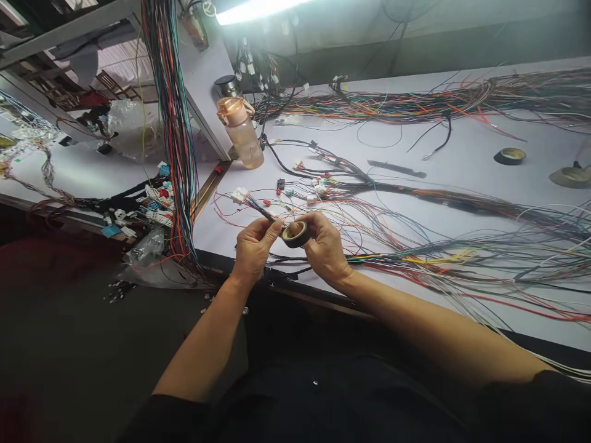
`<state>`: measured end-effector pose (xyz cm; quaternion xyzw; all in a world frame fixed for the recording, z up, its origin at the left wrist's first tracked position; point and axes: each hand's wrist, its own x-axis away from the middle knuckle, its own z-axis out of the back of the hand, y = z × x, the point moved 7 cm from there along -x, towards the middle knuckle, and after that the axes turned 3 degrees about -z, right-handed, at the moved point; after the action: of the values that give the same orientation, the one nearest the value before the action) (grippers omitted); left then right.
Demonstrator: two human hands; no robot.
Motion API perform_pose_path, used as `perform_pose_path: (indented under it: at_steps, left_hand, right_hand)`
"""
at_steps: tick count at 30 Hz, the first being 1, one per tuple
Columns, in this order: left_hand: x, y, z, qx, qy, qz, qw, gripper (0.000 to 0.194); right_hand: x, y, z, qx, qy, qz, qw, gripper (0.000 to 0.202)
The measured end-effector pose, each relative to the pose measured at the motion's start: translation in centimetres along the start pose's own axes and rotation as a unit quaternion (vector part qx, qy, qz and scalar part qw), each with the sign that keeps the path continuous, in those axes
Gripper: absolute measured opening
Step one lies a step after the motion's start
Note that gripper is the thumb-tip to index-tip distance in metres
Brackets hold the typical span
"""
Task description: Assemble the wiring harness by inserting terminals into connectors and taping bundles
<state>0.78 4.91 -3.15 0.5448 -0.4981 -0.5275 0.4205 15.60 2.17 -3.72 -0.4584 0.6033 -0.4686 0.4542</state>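
My left hand pinches a dark taped wire bundle, which ends in a white connector up and to the left. Right beside it, my right hand grips a roll of black tape, with fingers in and around its ring. The two hands nearly meet at the table's front edge. Thin wires and small connectors lie just beyond them on the white table. Where the tape meets the bundle is too small to make out.
A pinkish bottle stands behind, near a post. Thick wires hang at the left. More harnesses run along the back and right. Two tape rolls, one nearer, lie at the right. A lamp glows above.
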Motion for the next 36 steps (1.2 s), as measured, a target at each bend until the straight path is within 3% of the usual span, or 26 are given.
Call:
perform_pose_path:
  at_steps: [7, 11, 14, 17, 19, 21, 25, 27, 29, 32, 36]
  left_hand:
    - [0.6, 0.6, -0.2, -0.055, 0.003, -0.052, 0.997, 0.016]
    - [0.6, 1.4, -0.4, -0.084, -0.03, -0.074, 0.993, 0.014]
    - [0.4, 2.9, -1.0, -0.128, -0.072, -0.136, 0.98, 0.009]
    - [0.1, 3.9, -2.1, -0.141, -0.136, -0.166, 0.967, 0.01]
    - [-0.1, 4.1, -2.6, -0.149, -0.166, -0.157, 0.962, 0.013]
    - [-0.4, 4.2, -2.6, -0.176, -0.163, -0.155, 0.958, 0.014]
    - [-0.8, 4.1, -2.1, -0.213, -0.119, -0.145, 0.959, 0.015]
    - [-0.9, 3.8, -2.0, -0.196, -0.109, -0.125, 0.966, 0.016]
    - [-1.0, 3.5, -2.0, -0.172, -0.095, -0.109, 0.974, 0.017]
    - [-1.0, 3.1, -1.9, -0.15, -0.07, -0.098, 0.981, 0.018]
    - [-0.9, 2.4, -1.6, -0.104, -0.036, -0.075, 0.991, 0.021]
  right_hand:
    - [-0.3, 1.7, 0.3, 0.03, -0.024, -0.047, 0.998, 0.023]
    - [-1.1, 1.6, 1.0, 0.159, -0.035, -0.028, 0.986, 0.014]
    - [-1.9, 0.6, 1.1, 0.268, -0.037, 0.019, 0.962, 0.025]
    - [-2.5, 0.7, 0.1, 0.352, -0.14, 0.012, 0.925, 0.01]
    - [-2.4, 0.9, -0.5, 0.359, -0.244, -0.001, 0.901, 0.02]
    - [-2.1, 0.4, -0.3, 0.348, -0.295, 0.02, 0.89, 0.025]
    - [-1.1, -3.0, 2.0, 0.329, -0.174, 0.17, 0.912, 0.025]
    - [0.5, -4.4, 1.8, 0.342, -0.153, 0.28, 0.884, 0.029]
    - [2.0, -4.8, 0.7, 0.391, -0.156, 0.357, 0.834, 0.034]
    - [2.3, -4.5, -0.8, 0.456, -0.107, 0.38, 0.798, 0.031]
    - [1.8, -4.2, -1.5, 0.435, -0.048, 0.347, 0.829, 0.013]
